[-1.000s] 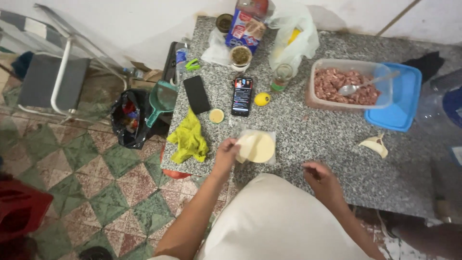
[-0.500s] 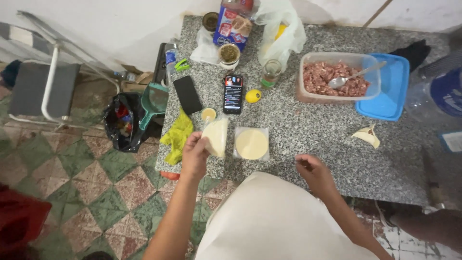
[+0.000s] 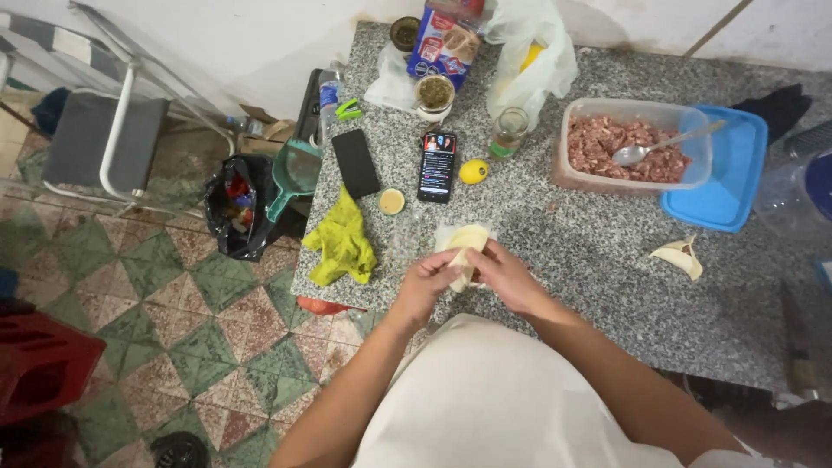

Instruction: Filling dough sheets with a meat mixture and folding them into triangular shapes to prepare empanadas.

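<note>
**Inspector:** What is changing at the bottom centre of the frame?

**Assistant:** The two hands are now meeting. Half a second ago the left hand [image 3: 431, 282] was lifting a dough disc alone and the right hand [image 3: 507, 277] was resting apart, empty. Now both are pinching the same disc [image 3: 461, 264], fingers closed on its edges, just over the stack [image 3: 466, 237] lying on the counter [image 3: 598, 286].

**Inspector:** Meaning?

**Assistant:** In my judgement one disc is being peeled free for filling; none is filled at this moment.

**Inspector:** Further up the frame?

**Assistant:** A yellow cloth [image 3: 344, 245] is lying at left, two phones [image 3: 438, 166] above the hands, a folded pastry [image 3: 680, 257] at right. The meat tub [image 3: 633, 156], spoon inside, is sitting at upper right beside a blue lid [image 3: 728, 186].

**Inspector:** The room?

**Assistant:** Green and red tiled floor [image 3: 147, 295] at left; a folding chair [image 3: 104, 139] at upper left.
</note>
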